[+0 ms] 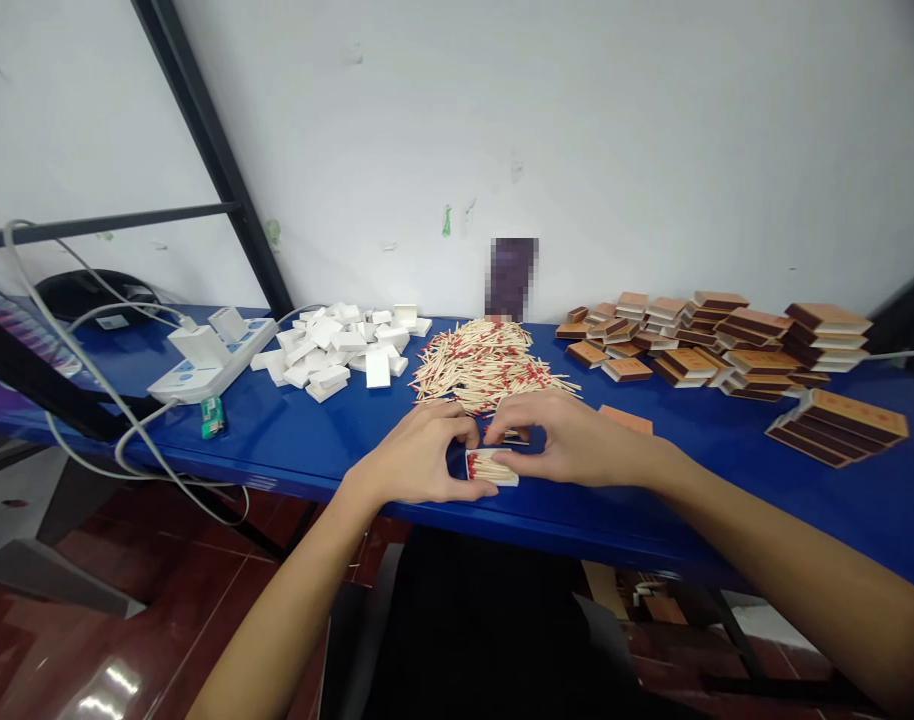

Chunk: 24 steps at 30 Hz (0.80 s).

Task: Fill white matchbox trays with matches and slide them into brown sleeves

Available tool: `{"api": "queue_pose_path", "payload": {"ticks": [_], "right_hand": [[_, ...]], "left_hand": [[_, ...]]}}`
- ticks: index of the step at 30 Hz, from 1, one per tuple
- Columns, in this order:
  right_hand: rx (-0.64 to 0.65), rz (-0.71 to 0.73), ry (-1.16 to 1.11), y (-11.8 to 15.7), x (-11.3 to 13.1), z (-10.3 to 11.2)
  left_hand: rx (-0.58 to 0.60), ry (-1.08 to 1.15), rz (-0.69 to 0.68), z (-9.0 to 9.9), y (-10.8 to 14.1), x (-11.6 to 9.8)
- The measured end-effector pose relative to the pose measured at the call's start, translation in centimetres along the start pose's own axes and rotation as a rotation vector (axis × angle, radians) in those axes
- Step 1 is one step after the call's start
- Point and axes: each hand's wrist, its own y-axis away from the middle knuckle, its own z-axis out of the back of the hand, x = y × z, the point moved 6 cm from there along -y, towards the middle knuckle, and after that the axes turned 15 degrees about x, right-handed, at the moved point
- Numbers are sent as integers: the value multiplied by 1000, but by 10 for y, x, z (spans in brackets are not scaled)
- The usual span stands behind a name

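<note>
A small white matchbox tray [512, 480] filled with red-headed matches [487, 467] lies near the table's front edge. My left hand [419, 455] is closed around its left end, thumb along the front side and fingers curled behind. From the right, my right hand [577, 440] reaches over the tray with bent fingers. Its thumb lies over the matches in the tray, and its fingertips are at a few matches [514, 436] just behind; the exact contact is partly hidden. Beyond both hands spreads a big heap of loose matches [487, 365].
Empty white trays [337, 345] are piled left of the heap. Orange-brown matchbox sleeves [682, 335] stand stacked at right, one sleeve [626, 420] lying behind my right hand. A power strip [209, 370], cables and a green item [212, 417] occupy the left of the blue table [277, 440].
</note>
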Motion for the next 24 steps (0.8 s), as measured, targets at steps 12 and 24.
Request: {"api": "queue_pose_path", "payload": {"ticks": [12, 24], "right_hand": [[157, -183, 232, 0, -28, -5], [183, -270, -56, -4, -42, -9]], "left_hand": [[47, 13, -50, 0, 1, -5], [31, 11, -42, -1, 1, -3]]}}
